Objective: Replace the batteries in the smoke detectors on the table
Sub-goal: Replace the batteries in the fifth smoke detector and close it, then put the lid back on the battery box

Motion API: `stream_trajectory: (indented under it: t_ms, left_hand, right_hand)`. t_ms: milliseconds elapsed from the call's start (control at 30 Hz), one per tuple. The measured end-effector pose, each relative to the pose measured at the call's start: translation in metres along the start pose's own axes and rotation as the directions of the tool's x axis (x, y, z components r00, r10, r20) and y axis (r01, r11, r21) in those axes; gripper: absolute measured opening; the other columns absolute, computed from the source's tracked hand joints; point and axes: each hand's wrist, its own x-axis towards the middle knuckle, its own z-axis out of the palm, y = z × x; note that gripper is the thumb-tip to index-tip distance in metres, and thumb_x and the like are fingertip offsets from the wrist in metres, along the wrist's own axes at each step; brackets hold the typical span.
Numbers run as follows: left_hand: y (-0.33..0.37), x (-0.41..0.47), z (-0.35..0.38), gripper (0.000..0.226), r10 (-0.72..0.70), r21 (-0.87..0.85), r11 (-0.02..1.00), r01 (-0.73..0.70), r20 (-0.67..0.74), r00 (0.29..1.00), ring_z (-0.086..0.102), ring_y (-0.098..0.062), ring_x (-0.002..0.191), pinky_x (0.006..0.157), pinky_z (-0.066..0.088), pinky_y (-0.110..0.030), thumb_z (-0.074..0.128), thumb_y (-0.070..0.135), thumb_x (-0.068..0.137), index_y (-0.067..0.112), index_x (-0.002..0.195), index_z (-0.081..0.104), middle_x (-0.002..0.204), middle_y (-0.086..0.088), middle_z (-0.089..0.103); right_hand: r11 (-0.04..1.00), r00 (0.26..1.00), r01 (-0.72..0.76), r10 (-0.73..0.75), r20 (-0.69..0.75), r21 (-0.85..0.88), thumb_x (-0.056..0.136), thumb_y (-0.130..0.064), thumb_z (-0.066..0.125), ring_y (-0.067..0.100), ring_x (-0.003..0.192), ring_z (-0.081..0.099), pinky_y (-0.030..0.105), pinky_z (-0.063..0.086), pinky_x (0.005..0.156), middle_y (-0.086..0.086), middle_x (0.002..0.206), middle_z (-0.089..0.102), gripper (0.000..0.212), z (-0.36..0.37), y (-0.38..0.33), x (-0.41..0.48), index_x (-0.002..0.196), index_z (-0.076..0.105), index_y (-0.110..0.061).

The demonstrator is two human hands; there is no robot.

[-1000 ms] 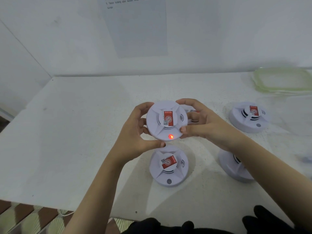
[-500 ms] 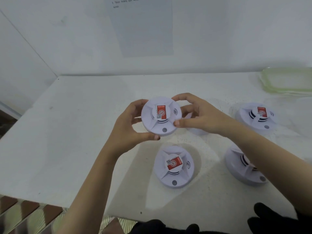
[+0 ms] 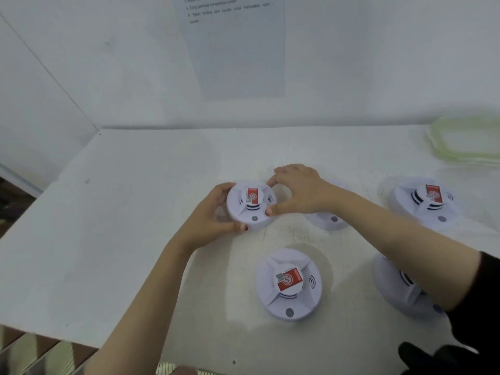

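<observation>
Gripping the left rim of the held detector, the left hand is curling round it, with the thumb on the near edge and the fingers wrapping the far side. The held detector is sitting face up between the two hands, towards the middle of the table and well in from its left edge. I cannot tell whether it is resting on the surface or hovering just above it. Its red label is facing upward, so the underside, where the battery bay is probably lying, is pointing down and out of view.

The front detector is lying closer to the near edge, apart from both hands. The right hand is pinching the right rim, with the thumb at the near side and the fingers arching over the far side. The two grips are therefore sitting opposite each other across the round body. Being round, it is offering no long axis. What is counting is its central axis pointing straight up between the palms, which is suiting a counter-twist or a flip equally, with neither hand the nearer.

Behind the right wrist the half-hidden detector is showing partly. The forearm is crossing over the right-front detector. The right-edge detector is sitting further back, and a green-rimmed lid is lying at the back right corner.
</observation>
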Motion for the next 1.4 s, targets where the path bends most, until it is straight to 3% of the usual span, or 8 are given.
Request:
stream_trajectory:
  t_ms: [133,267,467,667,933,1100,1267,1400]
  left_hand:
    - [-0.005,0.005,-0.003,0.082,-0.073,0.063,0.996,0.07,0.042,0.996,0.053,0.0,0.117,0.084,0.05,-0.018,0.078,0.047,0.047,0.04,0.123,0.047,0.125,0.019,0.057]
    - [0.02,0.011,-0.007,0.113,-0.157,0.173,0.973,0.152,0.011,0.988,0.028,-0.003,0.135,0.112,0.025,-0.029,0.069,0.061,0.043,0.034,0.145,0.031,0.143,0.021,0.034]
    - [0.091,0.046,0.029,0.052,0.177,0.197,0.97,-0.141,-0.177,0.968,0.053,0.003,0.113,0.086,0.032,-0.002,0.077,0.033,0.077,0.029,0.124,0.056,0.122,0.019,0.058]
    - [0.162,0.124,0.118,0.024,0.332,0.202,0.924,-0.324,-0.004,0.943,0.062,-0.004,0.098,0.076,0.04,-0.006,0.071,0.024,0.084,0.027,0.107,0.064,0.108,0.015,0.065]
    - [0.196,0.207,0.24,0.057,0.218,0.452,0.813,-0.367,0.347,0.912,0.035,-0.015,0.139,0.111,0.027,-0.025,0.047,-0.003,0.087,0.021,0.139,0.048,0.149,0.001,0.041]
    - [0.19,0.228,0.269,0.044,0.213,0.54,0.773,-0.333,0.274,0.938,0.044,-0.019,0.127,0.1,0.035,-0.029,0.053,-0.007,0.081,0.018,0.115,0.061,0.135,0.0,0.051]
    - [0.186,0.229,0.28,0.015,0.309,0.518,0.781,-0.35,0.167,0.936,0.055,-0.021,0.106,0.088,0.04,-0.027,0.067,0.001,0.082,0.014,0.086,0.061,0.111,0.0,0.056]
    - [0.188,0.221,0.278,0.014,0.414,0.347,0.853,-0.391,0.007,0.91,0.056,-0.017,0.093,0.086,0.043,-0.029,0.062,-0.003,0.084,0.01,0.086,0.058,0.094,0.002,0.058]
  right_hand:
    - [0.992,1.0,0.003,-0.001,0.016,-0.123,0.077,-0.062,0.059,0.025,0.131,0.031,0.05,0.019,0.11,0.0,0.133,0.046,0.061,0.002,-0.004,-0.001,0.127,0.05,-0.027]
    - [0.993,0.999,0.03,-0.034,-0.03,-0.111,0.085,-0.05,0.058,0.023,0.132,0.033,0.039,0.023,0.109,0.002,0.141,0.042,0.055,-0.009,0.002,-0.018,0.133,0.047,-0.025]
    - [0.992,0.966,0.049,-0.016,-0.26,0.12,0.09,-0.033,0.058,0.002,0.108,0.046,0.021,0.034,0.097,-0.01,0.123,0.057,0.031,-0.061,0.05,-0.076,0.12,0.059,-0.027]
    - [0.978,0.904,-0.204,0.175,-0.39,-0.033,0.089,-0.021,0.058,0.013,0.103,0.053,0.021,0.033,0.085,0.0,0.118,0.062,0.025,-0.126,0.151,-0.129,0.114,0.064,-0.022]
    - [0.825,0.824,-0.557,0.537,-0.181,-0.093,0.083,0.007,0.042,0.023,0.119,0.048,0.031,0.038,0.097,0.006,0.129,0.054,0.047,-0.167,0.28,-0.188,0.117,0.063,-0.019]
    - [0.853,0.856,-0.514,0.505,-0.109,-0.089,0.078,0.003,0.062,0.019,0.114,0.047,0.022,0.031,0.084,0.004,0.125,0.051,0.041,-0.163,0.328,-0.208,0.111,0.066,-0.02]
    - [0.933,0.912,-0.354,0.327,-0.249,-0.071,0.081,-0.011,0.069,0.021,0.102,0.051,0.022,0.029,0.079,-0.001,0.099,0.05,0.016,-0.152,0.35,-0.21,0.095,0.068,-0.018]
    - [0.971,0.911,-0.238,0.225,-0.346,0.004,0.083,-0.008,0.065,0.02,0.095,0.052,0.028,0.038,0.084,0.005,0.102,0.053,0.013,-0.154,0.353,-0.213,0.092,0.063,-0.016]
